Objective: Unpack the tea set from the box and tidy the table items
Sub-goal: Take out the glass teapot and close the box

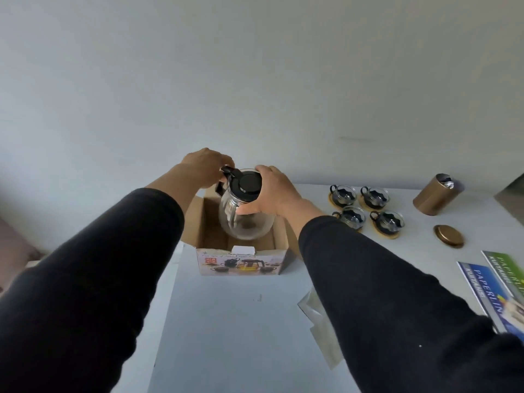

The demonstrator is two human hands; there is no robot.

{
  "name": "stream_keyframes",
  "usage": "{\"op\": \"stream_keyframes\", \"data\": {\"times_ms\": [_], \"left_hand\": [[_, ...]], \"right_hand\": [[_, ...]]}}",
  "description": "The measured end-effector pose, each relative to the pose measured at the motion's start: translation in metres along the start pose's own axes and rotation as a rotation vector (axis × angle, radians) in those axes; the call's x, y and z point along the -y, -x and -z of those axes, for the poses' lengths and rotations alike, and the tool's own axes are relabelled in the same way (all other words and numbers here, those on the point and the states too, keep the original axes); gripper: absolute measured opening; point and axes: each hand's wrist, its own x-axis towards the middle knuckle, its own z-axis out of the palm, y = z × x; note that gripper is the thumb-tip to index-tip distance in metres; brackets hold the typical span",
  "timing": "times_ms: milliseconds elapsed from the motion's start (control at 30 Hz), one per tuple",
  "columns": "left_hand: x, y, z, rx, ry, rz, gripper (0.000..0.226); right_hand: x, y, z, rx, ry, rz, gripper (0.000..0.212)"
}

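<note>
Both hands' grip on glass teapot (245, 214), above open box (241, 259)

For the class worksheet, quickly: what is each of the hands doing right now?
Left hand: grips the teapot by its black handle.
Right hand: holds the teapot's glass side.

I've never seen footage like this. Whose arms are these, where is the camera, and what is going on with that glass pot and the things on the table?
There is no machine here: the single picture comes from a camera worn on a person's head, looking down at their arms. The left hand grips the black handle of a glass teapot, the right hand holds its side, above an open cardboard box. On the white table to the right stand four small glass cups, a gold canister with its lid lying apart, and some brochures.
</note>
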Motion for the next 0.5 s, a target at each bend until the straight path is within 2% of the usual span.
{"op": "stream_keyframes", "data": {"times_ms": [233,500], "left_hand": [[-0.045,-0.022,0.033,-0.056,0.068,-0.04,0.028],[-0.112,-0.064,0.013,-0.097,0.034,-0.045,0.034]], "right_hand": [[-0.024,0.004,0.055,-0.094,-0.018,-0.016,0.1],[-0.094,-0.009,0.079,-0.102,-0.028,-0.076,0.104]]}}
